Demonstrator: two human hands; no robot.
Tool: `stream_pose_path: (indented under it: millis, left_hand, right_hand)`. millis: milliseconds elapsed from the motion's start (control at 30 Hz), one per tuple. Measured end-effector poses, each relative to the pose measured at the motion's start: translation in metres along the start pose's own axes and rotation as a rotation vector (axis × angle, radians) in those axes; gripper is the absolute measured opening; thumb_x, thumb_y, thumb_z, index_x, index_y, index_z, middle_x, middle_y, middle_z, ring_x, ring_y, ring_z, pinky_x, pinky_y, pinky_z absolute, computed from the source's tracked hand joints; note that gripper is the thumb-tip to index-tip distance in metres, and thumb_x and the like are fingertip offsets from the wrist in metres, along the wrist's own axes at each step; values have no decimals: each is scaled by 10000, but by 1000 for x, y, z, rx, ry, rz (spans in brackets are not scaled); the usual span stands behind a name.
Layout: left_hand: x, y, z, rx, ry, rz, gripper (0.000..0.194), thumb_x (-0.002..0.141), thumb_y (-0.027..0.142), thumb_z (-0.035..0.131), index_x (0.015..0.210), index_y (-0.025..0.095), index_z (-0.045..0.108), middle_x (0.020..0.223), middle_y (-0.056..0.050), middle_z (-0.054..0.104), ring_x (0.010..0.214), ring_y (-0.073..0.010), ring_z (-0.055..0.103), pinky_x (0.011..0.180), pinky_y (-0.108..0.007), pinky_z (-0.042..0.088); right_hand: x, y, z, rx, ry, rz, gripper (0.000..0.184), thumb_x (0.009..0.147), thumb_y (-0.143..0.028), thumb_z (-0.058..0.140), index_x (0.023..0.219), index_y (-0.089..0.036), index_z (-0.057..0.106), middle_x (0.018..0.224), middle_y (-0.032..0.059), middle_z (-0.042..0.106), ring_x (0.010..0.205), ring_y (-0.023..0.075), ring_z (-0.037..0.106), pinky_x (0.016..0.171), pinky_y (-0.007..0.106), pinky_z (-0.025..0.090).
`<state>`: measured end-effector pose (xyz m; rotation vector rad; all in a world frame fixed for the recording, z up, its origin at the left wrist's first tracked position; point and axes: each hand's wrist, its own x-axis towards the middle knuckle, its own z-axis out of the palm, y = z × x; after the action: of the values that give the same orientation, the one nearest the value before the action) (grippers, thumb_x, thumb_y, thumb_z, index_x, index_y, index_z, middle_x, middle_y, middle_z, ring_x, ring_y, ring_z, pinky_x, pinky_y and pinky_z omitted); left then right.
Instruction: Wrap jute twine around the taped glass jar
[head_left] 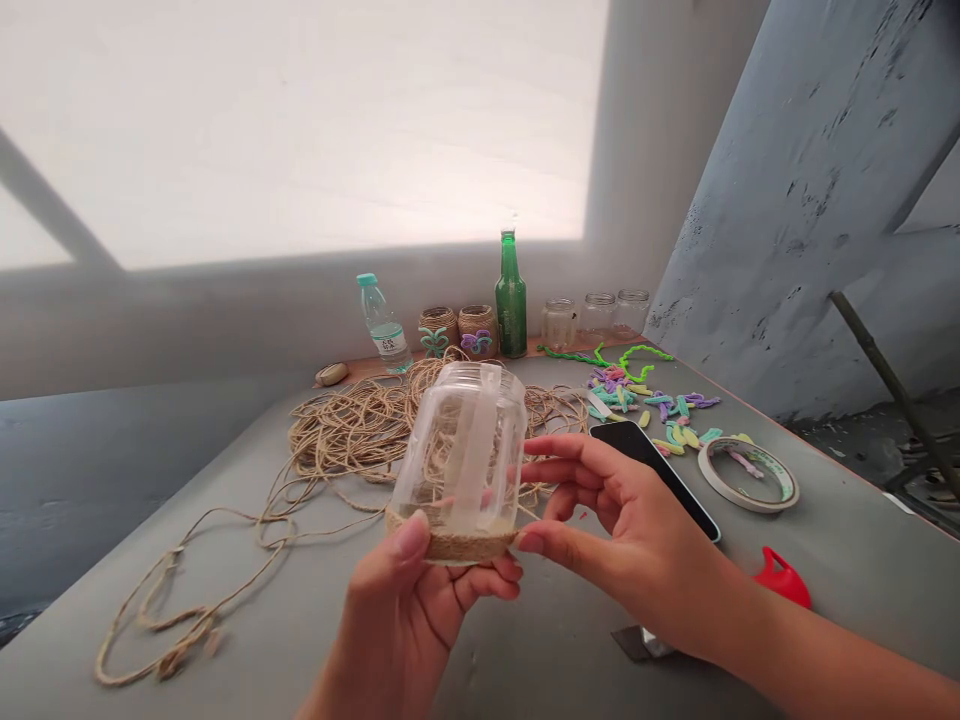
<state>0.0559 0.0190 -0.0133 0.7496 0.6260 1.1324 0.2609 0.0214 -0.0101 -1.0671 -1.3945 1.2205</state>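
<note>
The left hand (420, 610) is closed around a glass jar (459, 440), cradling it from below and holding it up over the middle of the table (540, 640). The right hand (622, 540) is open, its fingertips (534, 541) right at the jar's side, though any contact is hard to tell. A band of jute twine (450, 545) circles the jar's lower end, and above it 2 upright strips of clear tape (472, 450) lie on bare glass. A loose heap of twine (345, 430) spreads behind it. Toward the right edge are a phone (645, 465), a tape roll (750, 475) and cut pipe cleaners (645, 405), while 2 twine-wrapped jars (457, 330) stand at the back edge
</note>
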Motion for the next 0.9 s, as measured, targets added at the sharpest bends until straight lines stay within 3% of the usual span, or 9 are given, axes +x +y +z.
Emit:
stream_pose_path:
  millis: [200,300,433,567,700,800,900]
  left_hand:
    - [-2,-1,-1,-71,-51,-21,394,925,440,681,1104,123,835,984,-143,846,750,-245,744,732,-352,656]
    - [-5,-2,-2,-87,-82,-64,407,936,468,654,1118,150,831,1002,-136,834,773,-254,745,739,-366,648]
    - [-5,-3,-1,-52,-142,-176,522,914,567,642,1159,142,821,919,-142,821,737,-248,725,739,-379,636]
    - [2,-4,2,70,36,-88,550,892,609,698,1169,147,810,976,-143,839,760,-267,739,730,-396,641]
    - [4,-8,3,225,193,55,577,757,622,858,1123,178,808,1121,-147,858,931,-315,791,803,-389,637]
    - [2,-13,0,296,251,41,655,689,549,944,1210,194,767,1087,-152,871,1066,-375,799,933,-460,615]
    - [2,-16,-6,241,271,-15,648,726,501,924,1256,174,747,982,-157,874,937,-394,824,849,-499,638]
  right_hand:
    - [0,2,1,63,-22,-5,619,803,-374,955,1345,-298,667,1362,49,700,929,148,677,926,343,592]
    - [1,-1,2,159,-117,43,658,807,-324,955,1392,-281,657,1431,71,667,854,121,658,890,334,590]
    - [4,-3,4,310,-226,48,566,845,-285,927,1365,-280,703,1349,73,734,850,131,688,906,342,580]
    - [6,-1,4,385,-169,103,614,800,-267,957,1363,-279,711,1332,80,752,932,176,728,944,378,599]
    - [3,-1,2,277,-14,138,762,717,-255,1002,1402,-245,668,1234,88,784,902,181,717,861,338,613]
    - [0,0,1,117,51,116,798,721,-302,998,1431,-235,639,1248,102,770,889,181,692,901,373,608]
    - [-1,0,2,27,23,39,728,770,-363,968,1417,-266,649,1380,99,707,888,167,689,984,414,597]
